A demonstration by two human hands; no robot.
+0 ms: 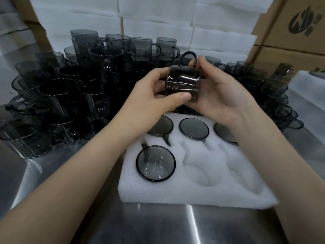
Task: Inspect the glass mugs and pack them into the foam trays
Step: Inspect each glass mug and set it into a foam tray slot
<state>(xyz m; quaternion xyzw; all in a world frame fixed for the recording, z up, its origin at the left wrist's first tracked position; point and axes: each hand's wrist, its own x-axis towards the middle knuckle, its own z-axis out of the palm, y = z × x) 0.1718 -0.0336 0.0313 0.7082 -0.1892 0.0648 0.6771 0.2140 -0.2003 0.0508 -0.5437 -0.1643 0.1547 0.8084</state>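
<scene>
Steel table [158,226]: one white foam tray [193,196], four smoked-glass mugs [155,163] seated in its pockets. Fifth mug [182,85] held sideways above the tray, handle up: left hand [154,95] curled round its body, right hand [216,95] cupping it, fingertips on the handle.

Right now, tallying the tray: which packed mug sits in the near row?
The near-left mug, alone in that row; the other three fill the far row.
</scene>
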